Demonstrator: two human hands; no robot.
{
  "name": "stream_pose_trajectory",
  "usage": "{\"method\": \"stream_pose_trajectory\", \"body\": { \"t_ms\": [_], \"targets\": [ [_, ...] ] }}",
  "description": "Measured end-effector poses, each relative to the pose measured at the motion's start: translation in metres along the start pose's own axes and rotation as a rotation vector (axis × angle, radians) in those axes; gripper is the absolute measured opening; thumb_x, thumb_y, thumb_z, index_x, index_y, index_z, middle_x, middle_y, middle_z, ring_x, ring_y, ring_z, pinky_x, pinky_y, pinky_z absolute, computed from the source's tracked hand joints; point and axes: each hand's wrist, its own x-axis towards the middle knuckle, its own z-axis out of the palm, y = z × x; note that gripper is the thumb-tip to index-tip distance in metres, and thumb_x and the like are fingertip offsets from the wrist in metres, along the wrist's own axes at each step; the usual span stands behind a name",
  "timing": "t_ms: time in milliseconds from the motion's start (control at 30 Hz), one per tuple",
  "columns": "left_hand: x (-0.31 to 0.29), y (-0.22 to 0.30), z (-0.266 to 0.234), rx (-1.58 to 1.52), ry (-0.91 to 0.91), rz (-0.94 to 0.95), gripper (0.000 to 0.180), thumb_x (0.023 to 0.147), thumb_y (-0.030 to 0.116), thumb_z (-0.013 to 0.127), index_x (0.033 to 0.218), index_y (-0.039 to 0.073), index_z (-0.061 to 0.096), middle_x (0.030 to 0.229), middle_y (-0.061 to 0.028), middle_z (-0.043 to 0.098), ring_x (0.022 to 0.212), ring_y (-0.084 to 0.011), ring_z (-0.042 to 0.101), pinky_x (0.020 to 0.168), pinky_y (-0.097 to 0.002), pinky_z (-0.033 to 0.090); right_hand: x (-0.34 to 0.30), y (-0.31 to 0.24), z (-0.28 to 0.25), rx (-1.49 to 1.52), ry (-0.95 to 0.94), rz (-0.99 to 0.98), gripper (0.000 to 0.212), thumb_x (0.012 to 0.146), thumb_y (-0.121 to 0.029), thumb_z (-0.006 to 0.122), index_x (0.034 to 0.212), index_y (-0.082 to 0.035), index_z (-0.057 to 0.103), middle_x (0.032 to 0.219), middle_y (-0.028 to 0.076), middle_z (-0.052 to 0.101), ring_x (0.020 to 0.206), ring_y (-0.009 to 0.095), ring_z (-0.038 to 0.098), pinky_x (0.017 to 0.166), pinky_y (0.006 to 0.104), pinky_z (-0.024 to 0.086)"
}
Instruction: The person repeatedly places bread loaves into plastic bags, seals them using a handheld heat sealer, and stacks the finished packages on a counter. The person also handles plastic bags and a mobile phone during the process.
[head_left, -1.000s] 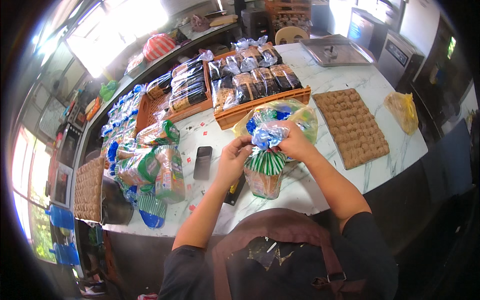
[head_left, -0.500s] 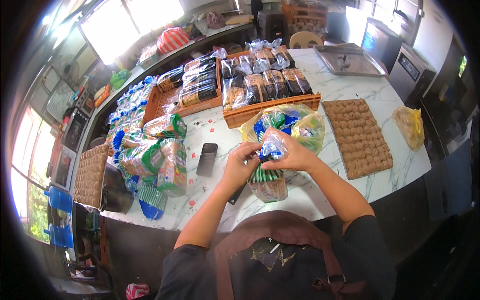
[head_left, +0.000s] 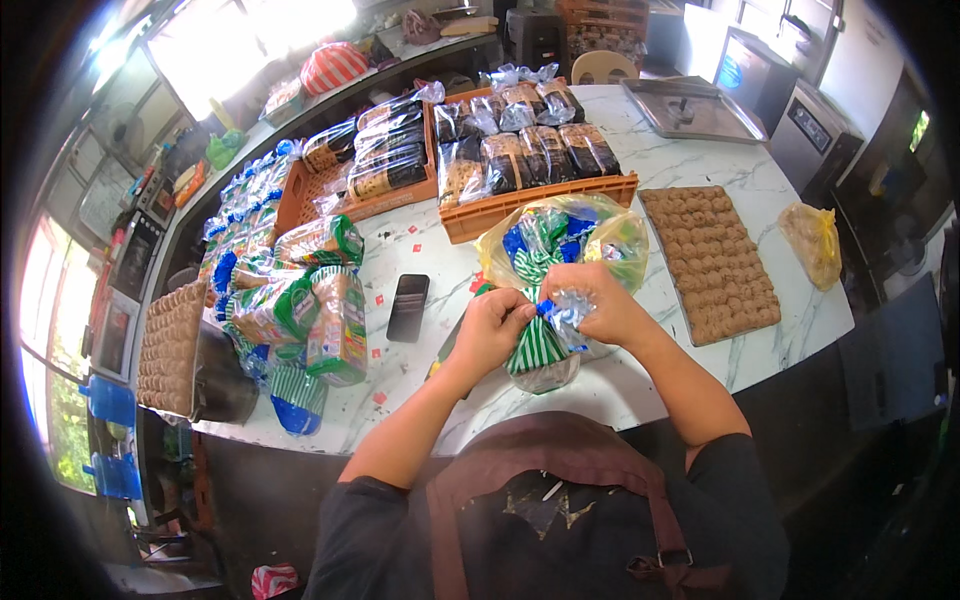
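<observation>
The left hand (head_left: 492, 335) pinches, with thumb and fingertips, the gathered neck of a green-and-white striped bag (head_left: 535, 350). The right hand (head_left: 605, 308) is curled closed on the clear and blue end of the same bag; how firmly it grips, I cannot tell. The bag stands on the marble-patterned table (head_left: 700, 155), close to the person's body.

Behind the hands is the orange crate (head_left: 545, 205) with dark-wrapped packs. To the right lies the tray of brown round pieces (head_left: 710, 265), well apart from the hands. Nearer, just beyond the bag, is the yellowish plastic bag (head_left: 625, 262), which holds blue and green packs. On the left lies the black phone (head_left: 408, 308), and the smallest things are some red scraps (head_left: 379, 398).

In my judgement, the main risk is at the neck: if the left pinch becomes loose, the folds could open. If the right hand pulls too hard, the thin film could tear. Pressing down may crush the contents. The knuckles, being so near, could push the yellowish bag, and a wide swing of the left forearm could hit the phone.
</observation>
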Motion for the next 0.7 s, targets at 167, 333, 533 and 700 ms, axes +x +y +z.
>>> {"method": "stream_pose_trajectory", "body": {
  "t_ms": [167,333,533,700],
  "targets": [
    [0.01,-0.026,0.006,-0.345,-0.229,-0.234,0.019,0.082,0.014,0.063,0.074,-0.003,0.065,0.065,-0.0143,0.061,0.059,-0.0188,0.054,0.059,-0.0342,0.044,0.0,-0.015,0.007,-0.165,-0.204,-0.171,0.017,0.066,0.0,0.067,0.08,-0.001,0.058,0.08,0.012,0.061,0.075,0.032,0.061,0.067,0.0359,0.048],
    [0.035,-0.042,-0.009,-0.036,-0.276,-0.348,0.024,0.085,0.02,0.066,0.076,-0.002,0.065,0.065,-0.0038,0.06,0.06,-0.0104,0.052,0.055,-0.0338,0.043,0.004,-0.044,0.018,-0.267,-0.404,-0.317,0.028,0.06,0.004,0.067,0.086,-0.001,0.058,0.082,0.012,0.056,0.082,0.035,0.058,0.07,0.0419,0.047],
    [-0.004,-0.054,-0.029,-0.324,0.126,-0.222,0.017,0.093,0.016,0.059,0.093,0.0,0.063,0.071,-0.0031,0.058,0.058,-0.0069,0.053,0.051,-0.0236,0.041,0.009,-0.055,0.03,-0.193,-0.058,-0.03,0.018,0.068,-0.004,0.073,0.077,-0.003,0.058,0.083,0.012,0.064,0.079,0.026,0.065,0.072,0.0327,0.05],
    [-0.097,-0.112,-0.078,-0.563,0.293,-0.389,0.023,0.094,0.008,0.054,0.115,-0.002,0.058,0.086,-0.0095,0.065,0.062,-0.0102,0.057,0.058,-0.0246,0.052,-0.006,-0.031,0.028,-0.151,0.247,0.063,0.037,0.069,0.005,0.071,0.105,-0.002,0.063,0.097,0.009,0.067,0.09,0.021,0.064,0.081,0.0319,0.051]
  ]
}}
